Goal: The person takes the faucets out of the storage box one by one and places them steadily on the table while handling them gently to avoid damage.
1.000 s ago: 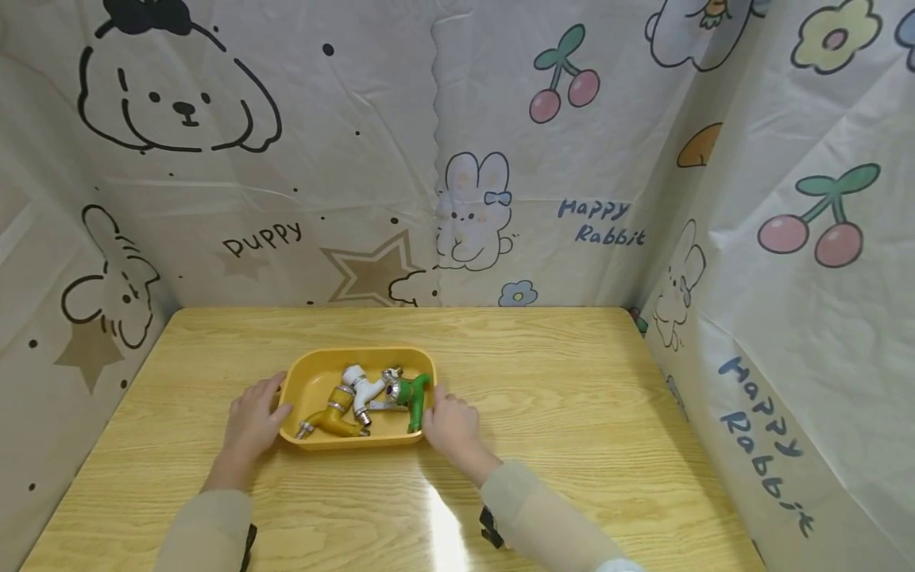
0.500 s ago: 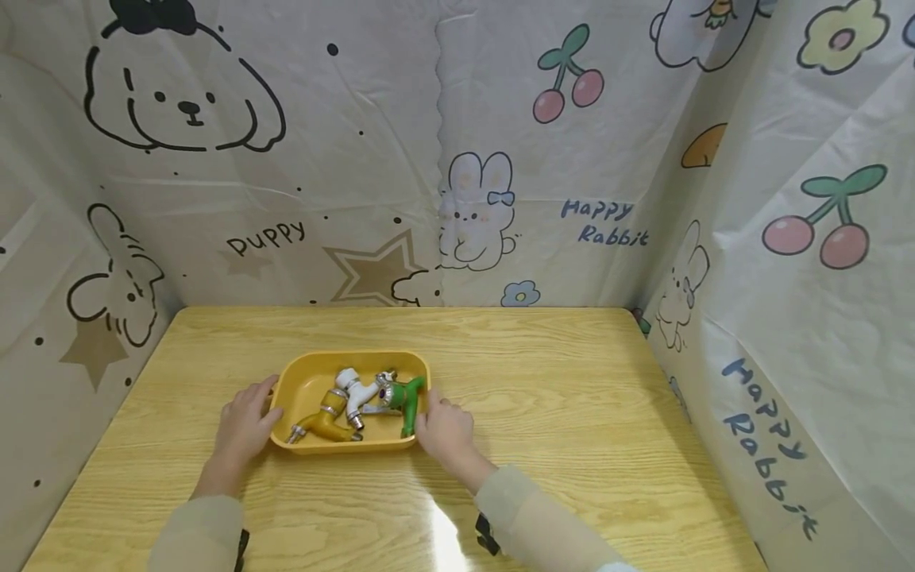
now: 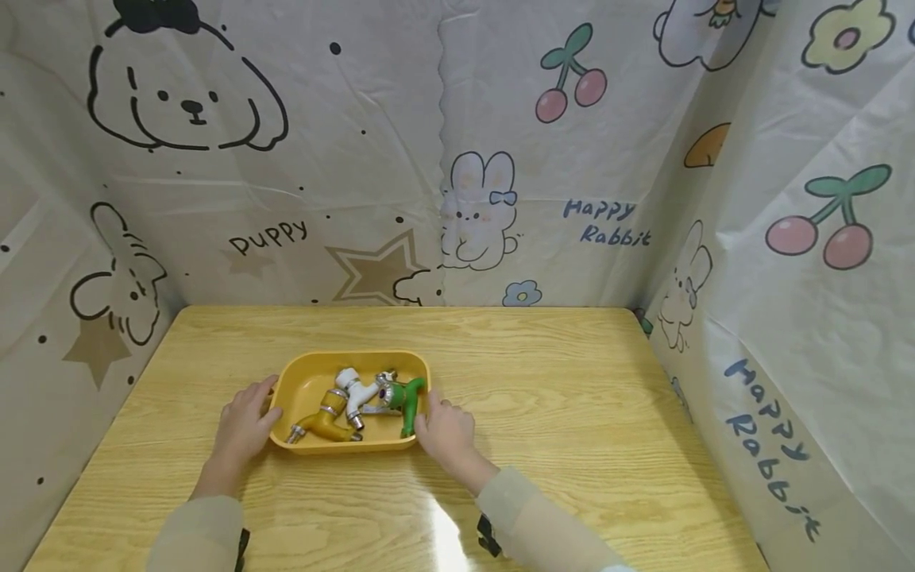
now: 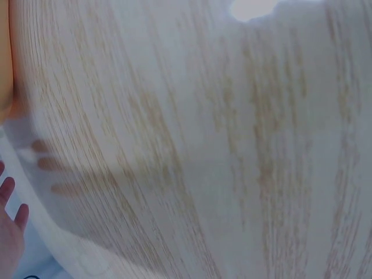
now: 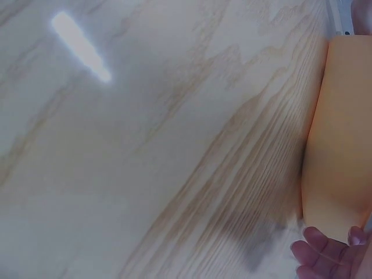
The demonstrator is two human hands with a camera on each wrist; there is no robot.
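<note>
The yellow tray point(image 3: 350, 447) sits on the desk point(image 3: 543, 397). Inside, I see the yellow tap point(image 3: 325, 423) near the tray's front side, the green tap point(image 3: 411, 403) by its right end, and the white tap point(image 3: 357, 392) between them. A shiny silver piece point(image 3: 372, 410) shows beside the white tap, but I can't tell its whole shape.

My left hand point(image 3: 241, 425) holds the tray's left end by the rim, and my right hand point(image 3: 449, 433) holds its right end. The fingers are partly hidden, so I can't tell how hard they squeeze.

I think both hands should push the same, so the tray doesn't twist. Low and flat is best, because the taps look loose and might slide and bump. Behind the tray hangs a cartoon sheet point(image 3: 372, 183).
</note>
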